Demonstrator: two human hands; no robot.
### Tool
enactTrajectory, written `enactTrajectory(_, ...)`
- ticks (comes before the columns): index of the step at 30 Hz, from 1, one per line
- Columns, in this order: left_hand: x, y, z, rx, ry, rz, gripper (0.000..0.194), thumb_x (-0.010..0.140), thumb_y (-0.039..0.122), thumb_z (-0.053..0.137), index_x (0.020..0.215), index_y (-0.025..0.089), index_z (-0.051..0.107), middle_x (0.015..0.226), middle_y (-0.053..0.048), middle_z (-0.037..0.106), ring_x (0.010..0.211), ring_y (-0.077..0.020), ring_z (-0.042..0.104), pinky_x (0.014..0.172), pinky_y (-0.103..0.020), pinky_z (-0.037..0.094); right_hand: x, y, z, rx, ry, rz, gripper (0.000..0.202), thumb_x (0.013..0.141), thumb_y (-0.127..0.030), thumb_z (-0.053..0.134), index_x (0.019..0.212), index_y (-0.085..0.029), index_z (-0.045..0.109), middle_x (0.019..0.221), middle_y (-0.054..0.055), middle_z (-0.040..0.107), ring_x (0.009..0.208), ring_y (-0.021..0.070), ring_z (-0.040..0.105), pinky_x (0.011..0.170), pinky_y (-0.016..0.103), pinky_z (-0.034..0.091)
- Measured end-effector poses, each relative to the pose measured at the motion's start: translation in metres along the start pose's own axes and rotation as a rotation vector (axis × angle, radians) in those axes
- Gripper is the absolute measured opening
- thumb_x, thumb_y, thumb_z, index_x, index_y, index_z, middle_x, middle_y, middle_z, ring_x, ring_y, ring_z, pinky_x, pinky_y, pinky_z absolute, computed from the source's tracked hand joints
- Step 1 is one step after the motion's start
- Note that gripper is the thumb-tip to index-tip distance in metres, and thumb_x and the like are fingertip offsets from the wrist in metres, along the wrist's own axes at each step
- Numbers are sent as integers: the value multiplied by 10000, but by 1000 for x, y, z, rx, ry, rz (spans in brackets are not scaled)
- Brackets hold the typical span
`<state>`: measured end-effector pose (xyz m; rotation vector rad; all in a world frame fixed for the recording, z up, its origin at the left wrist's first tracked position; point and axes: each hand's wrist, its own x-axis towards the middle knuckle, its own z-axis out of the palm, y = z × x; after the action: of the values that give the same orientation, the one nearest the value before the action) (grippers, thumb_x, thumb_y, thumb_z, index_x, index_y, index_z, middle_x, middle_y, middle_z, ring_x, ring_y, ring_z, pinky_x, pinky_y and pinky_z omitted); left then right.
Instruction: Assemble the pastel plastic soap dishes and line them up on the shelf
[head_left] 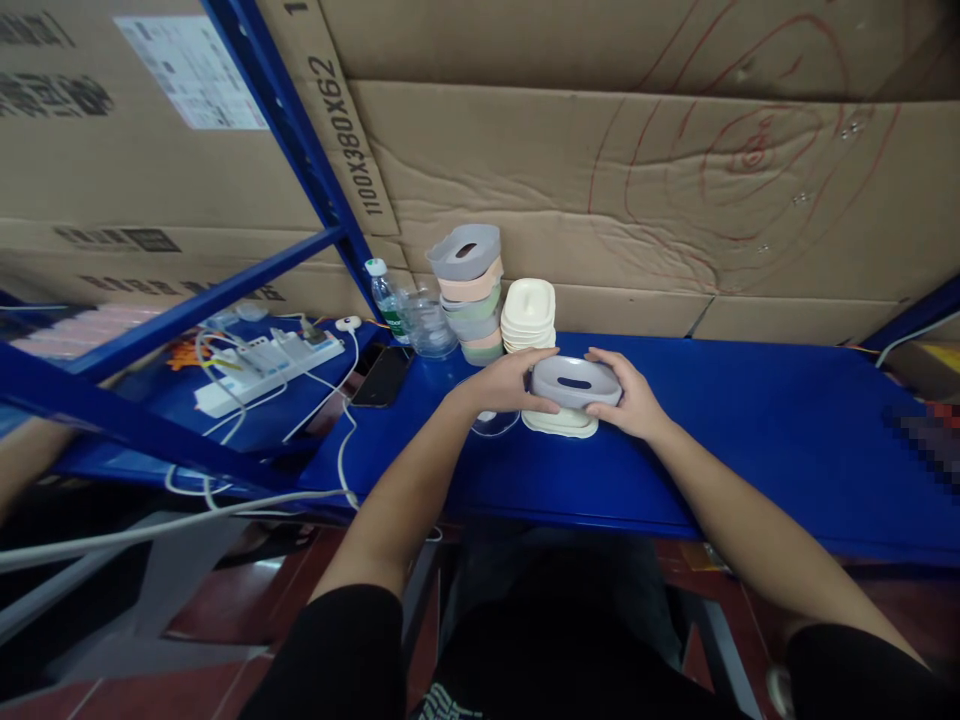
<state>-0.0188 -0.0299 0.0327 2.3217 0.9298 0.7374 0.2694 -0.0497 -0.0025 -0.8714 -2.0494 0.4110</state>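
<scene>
Grey slotted dish [576,399] is held between both hands [514,382] [634,400]

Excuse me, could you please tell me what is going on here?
A person holds a gray slotted dish between both hands, the left hand and right hand gripping opposite ends. It is over a cream piece on the blue table; whether they touch is unclear. Behind stand a stack of cream pieces and a taller stack of colored dishes.
</scene>
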Motion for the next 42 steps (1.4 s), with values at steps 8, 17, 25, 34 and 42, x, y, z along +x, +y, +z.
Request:
enactTrajectory(8,2,-8,-9,-122,71,-69,526,993,637,517,1070,158,720,968,-86,743,855,-228,668,750,-362,533,-3,-9,7,7,63,179,604,869,-767,664,1180,-250,697,1075,106,778,966,313,734,878,462,594)
enactTrajectory(17,7,-4,8,332,-106,-206,640,902,654,670,1350,198,686,1283,-115,758,1190,-303,694,963,-381,517,10,27,-12,227,445,621,424,859,-658,694,907,-241,636,785,33,682,607,219,689,474,350,606)
enactTrajectory(25,9,-7,13,453,-275,-209,338,912,495,668,1086,236,796,1130,-70,780,1057,-254,705,843,-319,504,5,59,-8,159,189,750,554,873,-587,736,1262,-203,647,813,52,746,412,150,618,346,288,522)
enactTrajectory(34,4,-17,0,443,-293,-309,225,882,380,655,967,230,800,1043,-53,794,959,-235,700,726,-304,453,5,57,-8,-180,56,606,446,889,-584,717,1145,-221,759,1149,143,792,1001,328,770,953,543,602)
enactTrajectory(42,5,-8,2,449,-298,-292,260,853,257,601,1025,232,795,1060,-48,798,942,-228,704,715,-308,451,3,51,-4,-287,12,532,554,915,-618,658,1284,-208,713,1260,176,725,1206,386,682,1022,588,551)
